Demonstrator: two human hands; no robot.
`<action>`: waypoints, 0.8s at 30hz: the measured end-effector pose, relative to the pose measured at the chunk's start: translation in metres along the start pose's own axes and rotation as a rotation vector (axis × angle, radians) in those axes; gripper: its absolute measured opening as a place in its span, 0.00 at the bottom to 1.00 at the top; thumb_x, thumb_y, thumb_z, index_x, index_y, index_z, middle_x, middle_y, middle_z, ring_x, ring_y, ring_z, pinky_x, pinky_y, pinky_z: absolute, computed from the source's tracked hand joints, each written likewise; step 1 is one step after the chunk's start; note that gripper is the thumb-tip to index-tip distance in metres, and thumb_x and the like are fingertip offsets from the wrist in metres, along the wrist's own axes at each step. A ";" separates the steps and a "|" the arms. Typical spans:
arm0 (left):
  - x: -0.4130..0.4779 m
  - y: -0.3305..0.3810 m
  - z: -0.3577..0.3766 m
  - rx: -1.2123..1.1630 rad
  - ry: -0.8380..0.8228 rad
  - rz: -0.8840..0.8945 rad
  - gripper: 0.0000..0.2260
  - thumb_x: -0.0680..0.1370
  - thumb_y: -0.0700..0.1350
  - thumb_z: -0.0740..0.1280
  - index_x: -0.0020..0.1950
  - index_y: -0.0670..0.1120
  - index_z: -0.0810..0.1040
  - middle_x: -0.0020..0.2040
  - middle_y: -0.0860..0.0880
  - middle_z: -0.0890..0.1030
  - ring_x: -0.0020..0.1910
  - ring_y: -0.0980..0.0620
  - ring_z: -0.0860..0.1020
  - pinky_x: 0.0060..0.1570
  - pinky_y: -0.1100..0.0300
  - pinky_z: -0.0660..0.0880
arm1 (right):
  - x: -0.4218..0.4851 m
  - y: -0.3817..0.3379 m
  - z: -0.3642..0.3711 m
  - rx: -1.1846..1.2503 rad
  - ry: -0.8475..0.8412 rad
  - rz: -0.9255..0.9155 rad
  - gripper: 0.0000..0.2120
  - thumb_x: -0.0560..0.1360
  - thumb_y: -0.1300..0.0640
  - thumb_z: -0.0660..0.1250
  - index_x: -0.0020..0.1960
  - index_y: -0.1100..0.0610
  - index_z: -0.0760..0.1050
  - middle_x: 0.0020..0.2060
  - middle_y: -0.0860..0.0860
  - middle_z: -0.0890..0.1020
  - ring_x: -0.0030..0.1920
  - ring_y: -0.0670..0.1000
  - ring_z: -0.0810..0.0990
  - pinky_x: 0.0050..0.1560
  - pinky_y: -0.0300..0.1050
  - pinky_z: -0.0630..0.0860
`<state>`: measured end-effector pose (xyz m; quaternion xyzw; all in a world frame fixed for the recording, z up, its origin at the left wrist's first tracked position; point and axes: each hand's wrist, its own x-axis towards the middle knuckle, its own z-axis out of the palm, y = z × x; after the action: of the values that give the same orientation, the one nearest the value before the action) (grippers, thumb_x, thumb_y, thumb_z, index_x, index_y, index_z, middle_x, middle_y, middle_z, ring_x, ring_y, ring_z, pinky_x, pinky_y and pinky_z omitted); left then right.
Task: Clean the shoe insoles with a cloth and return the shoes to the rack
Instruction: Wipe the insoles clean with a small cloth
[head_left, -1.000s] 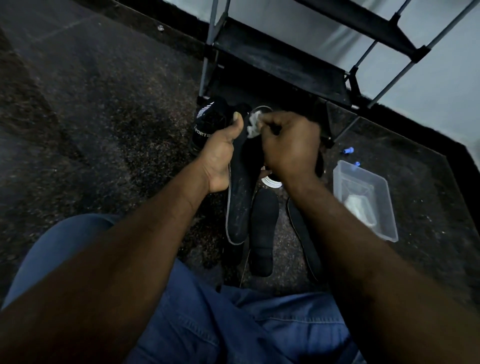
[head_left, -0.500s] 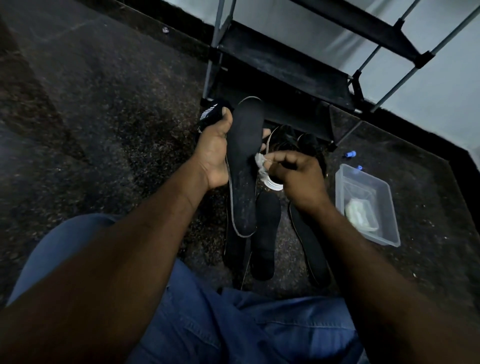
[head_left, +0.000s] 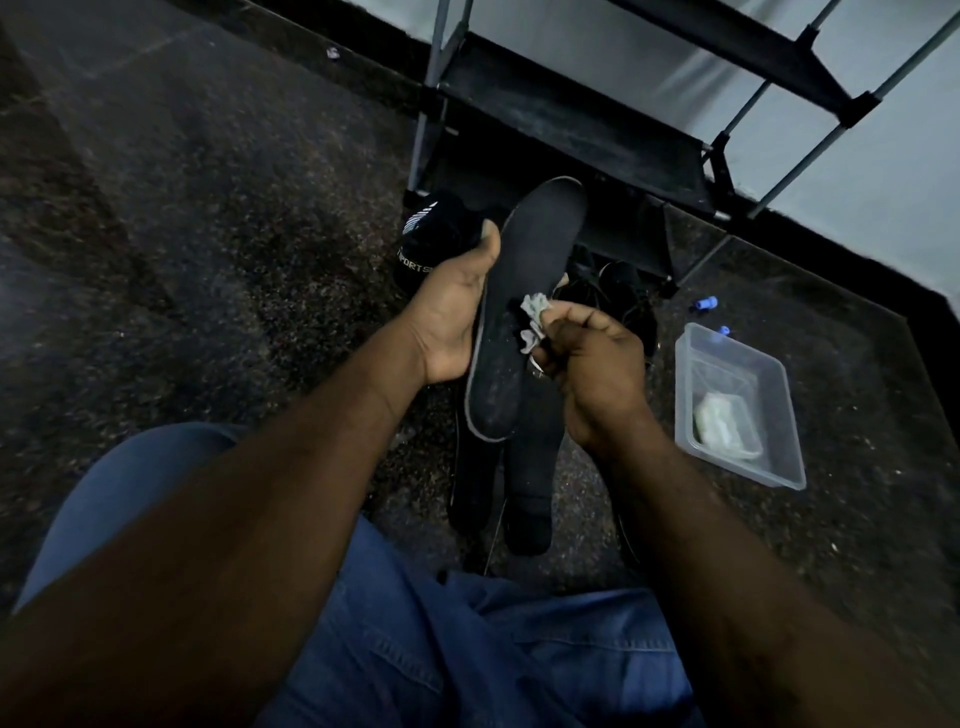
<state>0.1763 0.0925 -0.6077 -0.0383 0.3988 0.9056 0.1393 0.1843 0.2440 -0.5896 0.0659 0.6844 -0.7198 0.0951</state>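
Observation:
My left hand (head_left: 452, 312) grips a long black insole (head_left: 524, 291) by its left edge, thumb on top, holding it above the floor with the toe pointing at the rack. My right hand (head_left: 592, 358) pinches a small crumpled grey cloth (head_left: 534, 322) against the middle of that insole's right side. Two more black insoles (head_left: 530, 483) lie on the floor under my hands. A black shoe with white lettering (head_left: 426, 244) stands left of the held insole; black laced shoes (head_left: 623, 291) sit behind my right hand.
The black shoe rack (head_left: 571, 119) with grey poles stands straight ahead against the pale wall. A clear plastic tub (head_left: 779, 457) holding a whitish wad sits on the dark speckled floor at right, with two small blue caps (head_left: 704, 303) behind it. My jeans-covered legs fill the bottom.
My right hand with the cloth has slid from the insole's toe end down toward its middle. The left hand keeps its hold on the insole.

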 end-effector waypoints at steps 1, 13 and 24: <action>0.001 -0.001 -0.001 0.003 -0.007 -0.007 0.35 0.84 0.67 0.49 0.77 0.42 0.71 0.74 0.40 0.75 0.70 0.41 0.75 0.64 0.48 0.77 | -0.002 0.000 0.001 -0.038 -0.016 -0.023 0.07 0.79 0.67 0.68 0.46 0.59 0.82 0.36 0.49 0.84 0.36 0.46 0.80 0.40 0.42 0.79; -0.007 0.005 -0.001 -0.075 0.041 -0.049 0.31 0.84 0.64 0.55 0.76 0.42 0.73 0.64 0.41 0.81 0.62 0.40 0.79 0.69 0.36 0.72 | 0.009 -0.026 -0.014 -0.471 0.223 -0.545 0.04 0.76 0.58 0.73 0.48 0.50 0.81 0.41 0.46 0.86 0.44 0.45 0.85 0.51 0.53 0.83; -0.012 0.007 0.006 -0.098 -0.043 -0.098 0.28 0.84 0.61 0.56 0.76 0.44 0.73 0.70 0.39 0.76 0.64 0.39 0.76 0.60 0.37 0.78 | 0.051 -0.050 0.012 -0.705 0.204 -0.780 0.06 0.73 0.59 0.74 0.46 0.49 0.83 0.43 0.45 0.86 0.42 0.41 0.84 0.48 0.47 0.83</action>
<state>0.1857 0.0898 -0.5962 -0.0454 0.3486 0.9167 0.1900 0.1232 0.2321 -0.5518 -0.1598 0.8642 -0.4180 -0.2300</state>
